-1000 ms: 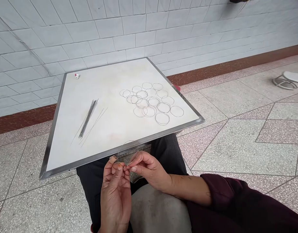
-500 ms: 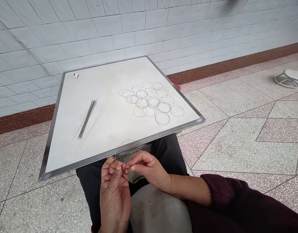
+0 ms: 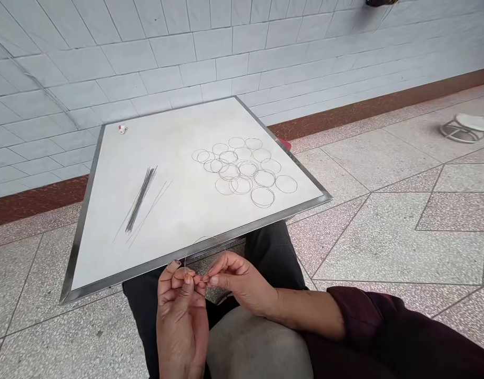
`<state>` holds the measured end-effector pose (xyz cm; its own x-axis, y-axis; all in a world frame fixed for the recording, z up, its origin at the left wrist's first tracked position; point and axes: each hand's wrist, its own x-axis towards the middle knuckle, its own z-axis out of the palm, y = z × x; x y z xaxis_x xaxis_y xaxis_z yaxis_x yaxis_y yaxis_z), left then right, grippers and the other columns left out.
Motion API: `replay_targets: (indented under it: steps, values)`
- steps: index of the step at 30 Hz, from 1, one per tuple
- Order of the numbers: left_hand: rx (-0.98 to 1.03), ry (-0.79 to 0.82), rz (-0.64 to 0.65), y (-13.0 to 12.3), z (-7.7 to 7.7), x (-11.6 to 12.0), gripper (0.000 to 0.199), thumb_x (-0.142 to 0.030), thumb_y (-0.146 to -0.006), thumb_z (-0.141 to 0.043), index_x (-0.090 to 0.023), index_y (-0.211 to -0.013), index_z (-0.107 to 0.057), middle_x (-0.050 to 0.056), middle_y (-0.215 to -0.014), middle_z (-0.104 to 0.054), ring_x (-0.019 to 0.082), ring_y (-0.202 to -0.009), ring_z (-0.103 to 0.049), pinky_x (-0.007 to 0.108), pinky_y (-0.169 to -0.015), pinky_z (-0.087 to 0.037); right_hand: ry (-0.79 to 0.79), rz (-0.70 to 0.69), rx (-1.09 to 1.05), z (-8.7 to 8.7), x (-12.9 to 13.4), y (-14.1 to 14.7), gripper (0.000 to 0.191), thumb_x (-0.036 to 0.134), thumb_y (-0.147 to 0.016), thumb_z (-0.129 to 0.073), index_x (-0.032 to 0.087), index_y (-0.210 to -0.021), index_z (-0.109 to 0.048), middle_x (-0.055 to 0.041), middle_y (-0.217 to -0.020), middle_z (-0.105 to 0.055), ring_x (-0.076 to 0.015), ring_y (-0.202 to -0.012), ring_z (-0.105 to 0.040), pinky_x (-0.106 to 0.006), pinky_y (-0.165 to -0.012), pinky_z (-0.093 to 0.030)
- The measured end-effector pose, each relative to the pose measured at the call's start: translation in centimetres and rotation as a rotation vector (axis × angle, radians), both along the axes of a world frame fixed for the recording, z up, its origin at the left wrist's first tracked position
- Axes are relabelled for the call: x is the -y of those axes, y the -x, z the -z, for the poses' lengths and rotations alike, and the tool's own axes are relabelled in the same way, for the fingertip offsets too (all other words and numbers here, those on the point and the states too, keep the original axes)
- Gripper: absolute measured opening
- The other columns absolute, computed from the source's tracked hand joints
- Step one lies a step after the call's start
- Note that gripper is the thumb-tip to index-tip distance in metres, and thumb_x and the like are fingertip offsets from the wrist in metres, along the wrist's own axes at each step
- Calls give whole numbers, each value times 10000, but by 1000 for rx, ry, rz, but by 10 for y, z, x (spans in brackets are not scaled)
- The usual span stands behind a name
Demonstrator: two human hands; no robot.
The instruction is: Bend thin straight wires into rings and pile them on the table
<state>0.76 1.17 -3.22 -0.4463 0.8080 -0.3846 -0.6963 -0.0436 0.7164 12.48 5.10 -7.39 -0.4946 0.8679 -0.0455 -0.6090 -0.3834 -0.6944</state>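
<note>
Between my two hands a thin wire ring [image 3: 185,256] stands up, its top arc crossing the near edge of the table. My left hand [image 3: 182,310] pinches the ring low down between thumb and fingers. Close against it, my right hand [image 3: 238,281] is pinched on the same wire from the other side. The spot where the wire's ends would meet is hidden by fingertips. On the right half of the white table [image 3: 187,210] lie several wire rings [image 3: 263,197], many overlapping. A bundle of straight wires [image 3: 141,200] lies on the left half, with a few loose ones beside it.
A small white and red object [image 3: 122,129] sits at the table's far left corner. The table has a metal edge [image 3: 198,247] and stands by a tiled wall [image 3: 159,52]. A round stool [image 3: 466,128] is on the floor at far right. My knees are under the table.
The view has tilted slightly, so the table sits a little lower. Both hands keep their pinch on the wire ring and have barely moved.
</note>
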Motion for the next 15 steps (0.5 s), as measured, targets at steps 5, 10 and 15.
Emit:
replay_targets:
  steps: [5,10,15]
  values:
    - [-26,-8,5,1,0,-2,319,-129,-664,-858,-223,-935,-718,-45,-781,-628,85,-723,-580,206,-733,-549,70,-3,-8,2,0,1,161,222,-751,-849,179,-802,-702,11,-803,-755,-99,-776,-685,-225,-717,-496]
    - [-43,-14,6,3,-1,-3,321,-135,-657,-862,-227,-927,-714,-45,-778,-614,93,-748,-580,258,-825,-567,140,-12,10,-2,0,0,223,241,-696,-887,174,-765,-685,33,-737,-710,-76,-686,-620,-221,-695,-473]
    - [-54,-23,48,8,-2,1,307,-121,-670,-853,-223,-924,-715,-37,-809,-598,87,-750,-569,199,-725,-564,166,-47,26,-6,-1,-3,265,254,-672,-904,163,-742,-665,30,-724,-685,-88,-694,-613,-240,-717,-470]
